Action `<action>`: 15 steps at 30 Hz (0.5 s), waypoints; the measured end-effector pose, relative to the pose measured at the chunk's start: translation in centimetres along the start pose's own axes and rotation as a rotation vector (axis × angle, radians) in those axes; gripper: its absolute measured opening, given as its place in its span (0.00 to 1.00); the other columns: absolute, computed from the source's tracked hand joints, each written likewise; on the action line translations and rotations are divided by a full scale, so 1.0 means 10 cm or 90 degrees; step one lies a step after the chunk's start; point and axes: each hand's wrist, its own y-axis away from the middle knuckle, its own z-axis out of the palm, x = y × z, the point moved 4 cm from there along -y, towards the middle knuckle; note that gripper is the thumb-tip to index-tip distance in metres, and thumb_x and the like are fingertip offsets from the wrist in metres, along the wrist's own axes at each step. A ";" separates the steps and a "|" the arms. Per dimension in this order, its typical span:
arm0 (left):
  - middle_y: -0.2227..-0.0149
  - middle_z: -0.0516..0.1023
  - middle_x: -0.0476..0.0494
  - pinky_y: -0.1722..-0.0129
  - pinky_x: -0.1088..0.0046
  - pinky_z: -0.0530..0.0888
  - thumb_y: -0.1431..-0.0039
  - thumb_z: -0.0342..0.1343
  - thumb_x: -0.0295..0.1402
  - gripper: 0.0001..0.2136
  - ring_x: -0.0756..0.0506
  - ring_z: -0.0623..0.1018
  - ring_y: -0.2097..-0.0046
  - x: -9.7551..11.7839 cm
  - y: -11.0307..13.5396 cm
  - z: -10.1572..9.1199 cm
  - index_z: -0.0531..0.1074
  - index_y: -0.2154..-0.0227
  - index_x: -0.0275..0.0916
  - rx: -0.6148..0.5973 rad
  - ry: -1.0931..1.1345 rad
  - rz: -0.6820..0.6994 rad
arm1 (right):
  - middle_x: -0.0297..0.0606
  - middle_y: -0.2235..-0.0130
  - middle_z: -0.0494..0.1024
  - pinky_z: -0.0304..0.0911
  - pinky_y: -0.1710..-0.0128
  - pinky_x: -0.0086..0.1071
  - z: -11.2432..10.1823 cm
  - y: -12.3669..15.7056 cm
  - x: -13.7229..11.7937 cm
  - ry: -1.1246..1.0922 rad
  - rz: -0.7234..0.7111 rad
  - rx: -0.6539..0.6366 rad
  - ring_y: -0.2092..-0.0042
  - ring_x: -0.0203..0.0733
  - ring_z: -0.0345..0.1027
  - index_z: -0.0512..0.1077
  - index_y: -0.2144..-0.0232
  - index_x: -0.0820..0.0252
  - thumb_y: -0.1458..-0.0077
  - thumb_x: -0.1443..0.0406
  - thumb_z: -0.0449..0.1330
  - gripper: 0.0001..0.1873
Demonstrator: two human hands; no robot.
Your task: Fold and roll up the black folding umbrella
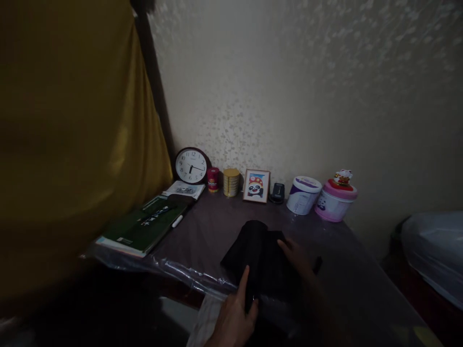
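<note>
A black piece of folded fabric [249,246], loosely gathered like a collapsed umbrella canopy, lies at the table's front edge. Dimness hides most of its detail. My left hand [235,315] is at its near end, index finger stretched along the fabric and thumb bent in. A small shiny spot shows beside that thumb. My right hand [294,255] grips the fabric's right side, fingertips on its upper edge; the rest of that hand fades into shadow. Just right of it is a small black object [318,265], too dark to name.
Green books [144,224] and a white marker [177,221] lie at left. Along the wall stand a clock [191,165], red can [213,180], yellow tin [231,183], panda picture [256,186], black device [278,192] and two tubs [304,196]. A yellow curtain [72,144] hangs left.
</note>
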 end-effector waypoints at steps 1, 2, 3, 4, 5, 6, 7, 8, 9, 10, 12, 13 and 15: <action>0.53 0.74 0.43 0.54 0.76 0.65 0.44 0.44 0.39 0.31 0.48 0.73 0.54 -0.01 0.00 0.00 0.39 0.40 0.40 -0.001 -0.001 0.001 | 0.40 0.71 0.76 0.63 0.66 0.37 0.00 0.00 -0.03 -0.010 -0.003 0.000 0.67 0.47 0.69 0.71 0.76 0.60 0.58 0.52 0.54 0.17; 0.53 0.74 0.43 0.55 0.76 0.65 0.44 0.43 0.39 0.31 0.48 0.73 0.54 -0.01 0.00 0.00 0.38 0.40 0.40 -0.002 -0.002 0.003 | 0.39 0.71 0.76 0.63 0.67 0.36 0.00 0.00 -0.05 -0.026 -0.006 -0.008 0.67 0.47 0.69 0.71 0.76 0.60 0.58 0.52 0.55 0.16; 0.53 0.74 0.43 0.55 0.75 0.65 0.44 0.43 0.39 0.31 0.48 0.73 0.54 -0.01 0.00 0.00 0.38 0.40 0.40 -0.004 -0.002 0.007 | 0.39 0.72 0.76 0.63 0.69 0.35 0.01 0.00 -0.09 -0.045 -0.008 -0.023 0.67 0.46 0.69 0.70 0.76 0.60 0.58 0.52 0.55 0.17; 0.53 0.73 0.43 0.55 0.75 0.65 0.44 0.43 0.39 0.31 0.47 0.73 0.54 -0.02 -0.01 0.00 0.37 0.40 0.41 -0.006 -0.003 0.012 | 0.38 0.73 0.76 0.62 0.70 0.34 0.03 -0.01 -0.12 -0.066 -0.007 -0.041 0.68 0.45 0.69 0.70 0.76 0.60 0.58 0.52 0.54 0.17; 0.53 0.73 0.42 0.55 0.75 0.65 0.44 0.42 0.38 0.31 0.47 0.73 0.54 -0.02 -0.01 0.01 0.37 0.40 0.41 -0.007 -0.005 0.017 | 0.37 0.73 0.75 0.62 0.72 0.33 0.05 -0.02 -0.16 -0.084 -0.003 -0.059 0.69 0.44 0.69 0.70 0.76 0.60 0.57 0.52 0.54 0.17; 0.53 0.73 0.42 0.55 0.74 0.66 0.43 0.42 0.38 0.31 0.47 0.73 0.54 -0.01 -0.01 0.01 0.36 0.40 0.41 -0.009 -0.006 0.021 | 0.36 0.74 0.75 0.61 0.73 0.32 0.08 -0.03 -0.20 -0.095 0.001 -0.073 0.70 0.43 0.68 0.70 0.75 0.61 0.57 0.52 0.53 0.18; 0.52 0.72 0.41 0.55 0.74 0.66 0.43 0.42 0.37 0.31 0.47 0.73 0.53 -0.01 -0.01 0.01 0.36 0.40 0.41 -0.012 -0.007 0.022 | 0.36 0.74 0.75 0.61 0.74 0.31 0.12 -0.04 -0.24 -0.097 0.001 -0.083 0.70 0.43 0.68 0.70 0.74 0.61 0.56 0.53 0.52 0.17; 0.52 0.72 0.41 0.55 0.74 0.66 0.43 0.42 0.37 0.31 0.47 0.73 0.53 -0.01 -0.02 0.01 0.36 0.40 0.41 -0.014 -0.008 0.020 | 0.36 0.74 0.75 0.61 0.74 0.31 0.16 -0.05 -0.29 -0.093 -0.004 -0.087 0.70 0.42 0.68 0.70 0.73 0.61 0.55 0.54 0.52 0.16; 0.52 0.72 0.41 0.55 0.74 0.66 0.43 0.42 0.36 0.31 0.47 0.73 0.53 0.00 -0.02 0.01 0.36 0.40 0.41 -0.017 -0.009 0.020 | 0.36 0.74 0.75 0.61 0.74 0.30 0.20 -0.07 -0.34 -0.087 -0.013 -0.088 0.70 0.42 0.68 0.70 0.73 0.60 0.54 0.55 0.52 0.15; 0.52 0.72 0.41 0.55 0.75 0.66 0.44 0.42 0.36 0.31 0.47 0.73 0.53 0.01 -0.02 0.01 0.36 0.40 0.40 -0.019 -0.011 0.019 | 0.36 0.74 0.75 0.61 0.73 0.30 0.24 -0.09 -0.38 -0.082 -0.025 -0.087 0.70 0.41 0.69 0.70 0.73 0.59 0.54 0.56 0.52 0.14; 0.53 0.73 0.41 0.55 0.75 0.66 0.44 0.43 0.35 0.31 0.48 0.73 0.53 0.02 -0.02 0.00 0.36 0.40 0.40 -0.020 -0.017 0.019 | 0.37 0.75 0.74 0.61 0.73 0.29 0.32 -0.13 -0.46 -0.078 -0.040 -0.084 0.70 0.41 0.69 0.70 0.75 0.58 0.54 0.57 0.52 0.12; 0.53 0.73 0.42 0.55 0.76 0.66 0.44 0.43 0.35 0.31 0.48 0.73 0.54 0.03 -0.02 0.00 0.35 0.40 0.40 -0.022 -0.018 0.020 | 0.37 0.75 0.74 0.61 0.73 0.29 0.37 -0.15 -0.48 -0.081 -0.040 -0.086 0.70 0.41 0.69 0.70 0.74 0.59 0.54 0.57 0.52 0.12; 0.53 0.73 0.41 0.55 0.76 0.66 0.44 0.43 0.34 0.32 0.48 0.73 0.54 0.03 -0.02 0.00 0.34 0.40 0.39 -0.030 -0.019 0.023 | 0.36 0.75 0.74 0.61 0.75 0.30 0.46 -0.18 -0.51 -0.090 -0.029 -0.096 0.71 0.41 0.69 0.70 0.71 0.60 0.55 0.56 0.53 0.14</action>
